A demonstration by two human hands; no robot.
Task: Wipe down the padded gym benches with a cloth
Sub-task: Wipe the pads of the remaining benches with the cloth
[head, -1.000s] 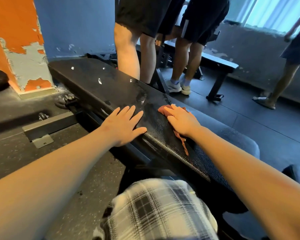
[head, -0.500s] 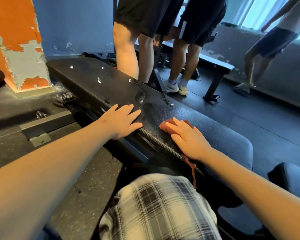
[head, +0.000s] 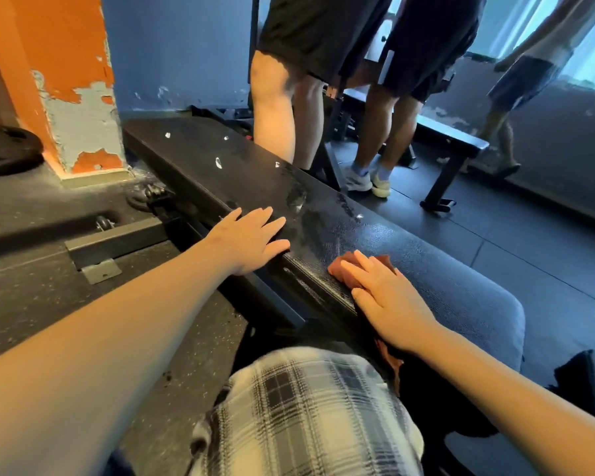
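My right hand (head: 389, 300) lies flat on the near end of the padded bench (head: 220, 166), fingers straight and pressing the reddish-brown cloth (head: 349, 269) onto the pad; the cloth shows past my fingertips towards the far left, and a tail of it hangs over the pad's near edge below my wrist. My left hand (head: 251, 235) lies palm-down a little farther along, on the pad's left edge, fingers spread and holding nothing, the thumb at the rim.

Compared with a second ago, the right hand and cloth have slid nearer to me along the pad; the left hand has kept its place on the edge; the person at the far right (head: 526, 77) has stepped along the wall.

The pad is black and textured, with a wet sheen past my left hand and small white nicks farther on; a plaid garment (head: 306, 407) fills the near foreground; a steel frame bar (head: 117, 238) lies on the speckled floor to the left; beyond it stand a peeling orange pillar (head: 66, 46) and a weight plate (head: 4, 149). Far off, two people in dark shorts (head: 323, 29) stand beside a second bench (head: 450, 135) under a bright window (head: 591, 46).
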